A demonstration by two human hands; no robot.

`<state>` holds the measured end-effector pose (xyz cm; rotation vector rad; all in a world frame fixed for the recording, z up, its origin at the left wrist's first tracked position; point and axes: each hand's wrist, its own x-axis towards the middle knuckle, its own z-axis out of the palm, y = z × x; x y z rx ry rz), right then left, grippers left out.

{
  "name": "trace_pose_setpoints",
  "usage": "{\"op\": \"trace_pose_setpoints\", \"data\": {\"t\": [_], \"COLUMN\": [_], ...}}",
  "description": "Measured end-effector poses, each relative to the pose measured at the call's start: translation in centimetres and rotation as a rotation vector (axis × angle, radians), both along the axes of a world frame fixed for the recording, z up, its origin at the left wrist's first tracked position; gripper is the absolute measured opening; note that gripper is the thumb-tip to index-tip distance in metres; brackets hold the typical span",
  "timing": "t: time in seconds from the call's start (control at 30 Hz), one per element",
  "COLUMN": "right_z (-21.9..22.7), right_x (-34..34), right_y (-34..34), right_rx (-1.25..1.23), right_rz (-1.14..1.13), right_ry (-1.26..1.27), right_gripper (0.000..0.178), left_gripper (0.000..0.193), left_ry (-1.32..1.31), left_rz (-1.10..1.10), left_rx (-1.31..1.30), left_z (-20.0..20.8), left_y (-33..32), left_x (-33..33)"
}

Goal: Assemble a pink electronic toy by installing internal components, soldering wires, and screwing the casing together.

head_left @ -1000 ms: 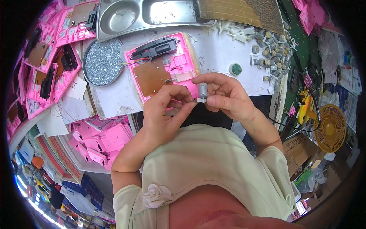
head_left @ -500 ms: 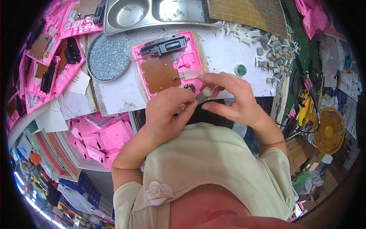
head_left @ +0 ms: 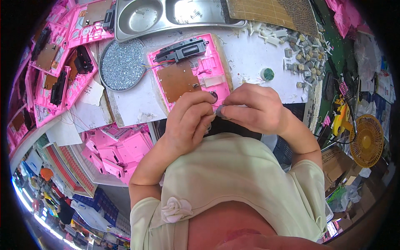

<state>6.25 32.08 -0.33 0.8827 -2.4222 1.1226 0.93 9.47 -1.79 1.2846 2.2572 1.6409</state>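
Close to my body, at the bench's front edge, both hands meet around a small grey block (head_left: 219, 111). The thumb and fingers of my right hand (head_left: 258, 109) pinch it. From the other side my left hand (head_left: 188, 121) is closed, its fingertips at the block's left end; they hide most of that end. Just beyond the hands lies an open pink plastic housing (head_left: 219, 54). It carries a brown circuit board (head_left: 177, 82), a black speaker-like unit (head_left: 183, 51) with thin wires, and a dark round part (head_left: 213, 96) partly behind my left fingers.
A round dish of screws (head_left: 122, 64) stands left of the housing, below a steel compartment tray (head_left: 141, 35). Right lie a small green-topped round piece (head_left: 267, 74) and several grey blocks (head_left: 306, 58). Pink housings (head_left: 68, 98) crowd the left; a yellow fan (head_left: 366, 139) stands right.
My right thumb and fingers, spread apart beside the block before, have closed on it. The block sits slightly lower, its pale end now covered. The whole view has shifted a little.
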Motion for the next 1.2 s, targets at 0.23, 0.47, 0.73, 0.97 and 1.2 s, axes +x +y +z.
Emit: {"op": "trace_pose_setpoints", "data": {"t": [0.23, 0.47, 0.73, 0.97, 1.2], "right_z": [-0.3, -0.7, -1.6, -4.1, -4.0], "right_x": [-0.2, -0.5, -2.8, -5.4, -5.7], "right_y": [0.3, 2.0, 1.7, 0.5, 0.5], "right_rx": [-0.024, 0.015, -0.185, 0.001, 0.080], "right_rz": [-0.003, -0.131, -0.405, -0.372, -0.402], "right_ry": [-0.038, -0.043, -0.300, -0.147, -0.196], "right_gripper": [0.030, 0.033, 0.034, 0.030, 0.026], "left_gripper": [0.024, 0.027, 0.025, 0.029, 0.022], "left_ry": [-0.145, -0.014, 0.420, 0.178, 0.352], "left_rz": [0.126, 0.261, 0.128, 0.020, 0.539], "left_rx": [0.057, -0.171, -0.380, -0.353, -0.439], "left_z": [-0.6, -0.7, -1.0, -0.6, -1.4], "left_y": [-0.6, 0.8, 1.6, 0.0, -2.1], "left_x": [0.8, -1.7, -3.0, -1.6, -6.0]}}
